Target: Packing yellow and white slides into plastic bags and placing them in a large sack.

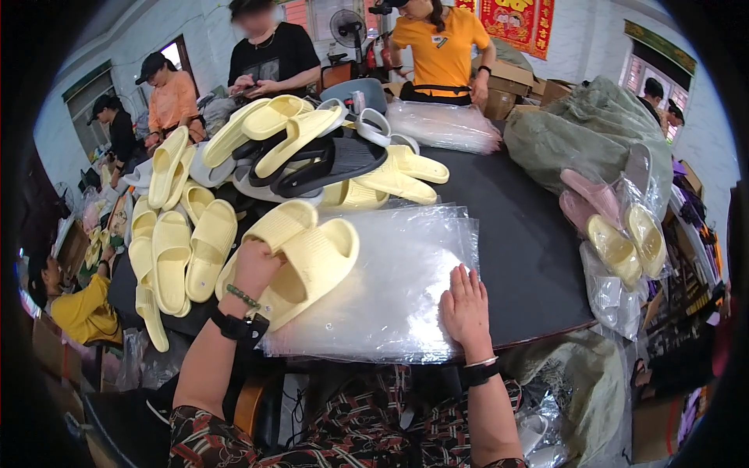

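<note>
Viewing from the head, we have our left hand [257, 267] curled closed on a pair of yellow slippers [324, 257] between eight and nine o'clock; our right hand [466, 310], at four, lies flat, grasping nothing, on clear bags [398, 292] upon the black tabletop [523, 257].

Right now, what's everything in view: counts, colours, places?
Table: one, black, centre
Clear bags: stack, transparent, table's near side
Held slippers: two, pale yellow, at clear bags' left side
Slipper pile: many, yellow, black, grey, table's left half
Wrapped slippers: several, yellow, pink, pale, table's right edge
Far bags: stack, clear, table's far side
Sacks: two, greenish, right and lower right
Boxes: several, brown, all around
Poster: one, red, back wall
Workers: at least seven, varied tops, beyond table
Left hand: one, bare, on held slippers
Right hand: one, bare, flat on clear bags
</note>
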`<action>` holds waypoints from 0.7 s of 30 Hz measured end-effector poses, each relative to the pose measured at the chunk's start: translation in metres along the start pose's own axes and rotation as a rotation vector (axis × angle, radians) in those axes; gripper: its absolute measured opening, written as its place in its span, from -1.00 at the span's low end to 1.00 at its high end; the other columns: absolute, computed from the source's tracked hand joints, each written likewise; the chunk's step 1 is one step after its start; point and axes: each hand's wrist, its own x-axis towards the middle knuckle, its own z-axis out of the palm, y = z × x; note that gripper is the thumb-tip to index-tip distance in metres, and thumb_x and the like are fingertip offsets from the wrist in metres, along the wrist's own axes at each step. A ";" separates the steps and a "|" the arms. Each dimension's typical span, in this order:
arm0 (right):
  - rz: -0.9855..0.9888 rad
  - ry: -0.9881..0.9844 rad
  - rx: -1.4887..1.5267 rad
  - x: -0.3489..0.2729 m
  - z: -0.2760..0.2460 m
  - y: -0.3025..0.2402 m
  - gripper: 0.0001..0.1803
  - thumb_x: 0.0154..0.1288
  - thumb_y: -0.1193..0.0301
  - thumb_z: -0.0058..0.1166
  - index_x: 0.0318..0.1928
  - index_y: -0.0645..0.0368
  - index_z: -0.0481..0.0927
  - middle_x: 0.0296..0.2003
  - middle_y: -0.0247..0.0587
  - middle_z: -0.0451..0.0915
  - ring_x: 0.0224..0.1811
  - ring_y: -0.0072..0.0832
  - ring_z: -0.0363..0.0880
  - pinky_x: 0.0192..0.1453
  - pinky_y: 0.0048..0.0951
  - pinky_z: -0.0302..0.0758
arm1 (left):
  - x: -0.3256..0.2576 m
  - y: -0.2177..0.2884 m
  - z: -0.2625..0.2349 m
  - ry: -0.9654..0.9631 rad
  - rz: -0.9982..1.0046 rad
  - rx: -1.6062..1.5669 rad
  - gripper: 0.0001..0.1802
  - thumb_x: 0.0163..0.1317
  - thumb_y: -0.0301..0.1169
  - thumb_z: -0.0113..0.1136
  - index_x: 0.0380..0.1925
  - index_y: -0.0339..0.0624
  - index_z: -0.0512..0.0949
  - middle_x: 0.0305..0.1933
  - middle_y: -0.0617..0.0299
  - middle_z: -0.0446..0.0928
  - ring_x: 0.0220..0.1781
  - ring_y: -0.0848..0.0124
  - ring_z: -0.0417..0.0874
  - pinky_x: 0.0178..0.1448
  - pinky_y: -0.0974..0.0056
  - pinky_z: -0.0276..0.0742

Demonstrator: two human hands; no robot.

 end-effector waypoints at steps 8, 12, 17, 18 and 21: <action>0.008 0.007 0.032 -0.002 -0.004 0.003 -0.35 0.46 0.18 -0.28 0.44 0.28 0.21 0.47 0.01 0.17 0.57 -0.07 -0.01 0.59 -0.08 -0.09 | -0.015 0.047 0.042 -0.186 0.193 0.180 -0.68 0.04 -0.17 0.37 -0.43 -0.24 0.69 -0.36 -0.04 0.65 -0.24 -0.05 0.63 -0.09 0.00 0.53; 0.002 0.008 0.022 0.000 -0.001 0.005 -0.37 0.47 0.21 -0.28 0.44 0.27 0.21 0.47 0.03 0.17 0.56 -0.05 0.00 0.58 -0.07 -0.07 | -0.030 0.042 0.067 -0.153 0.147 -0.137 -0.64 0.10 -0.15 0.35 -0.33 -0.26 0.67 -0.27 -0.06 0.65 -0.19 -0.08 0.62 -0.04 -0.02 0.51; -0.001 0.000 -0.007 -0.002 -0.001 0.007 -0.37 0.47 0.21 -0.27 0.45 0.25 0.22 0.47 0.01 0.17 0.56 -0.06 0.01 0.57 -0.06 -0.05 | -0.034 0.036 0.067 -0.207 0.154 -0.120 -0.69 0.11 -0.23 0.33 -0.34 -0.30 0.64 -0.27 -0.12 0.63 -0.14 -0.07 0.63 0.03 -0.06 0.48; 0.000 -0.022 -0.009 -0.001 -0.004 0.004 -0.37 0.48 0.21 -0.28 0.46 0.24 0.20 0.48 -0.01 0.16 0.56 -0.07 0.00 0.58 -0.07 -0.06 | -0.035 0.037 0.064 -0.228 0.118 -0.094 -0.69 0.11 -0.23 0.33 -0.36 -0.31 0.64 -0.28 -0.12 0.63 -0.15 -0.07 0.63 0.03 -0.06 0.48; -0.009 -0.034 -0.025 -0.001 -0.002 0.004 -0.37 0.49 0.20 -0.29 0.47 0.23 0.18 0.49 -0.02 0.15 0.57 -0.07 -0.01 0.58 -0.08 -0.07 | -0.037 0.032 0.066 -0.194 0.165 -0.056 -0.68 0.10 -0.27 0.36 -0.20 -0.23 0.64 -0.29 -0.09 0.63 -0.15 -0.05 0.62 -0.03 -0.03 0.52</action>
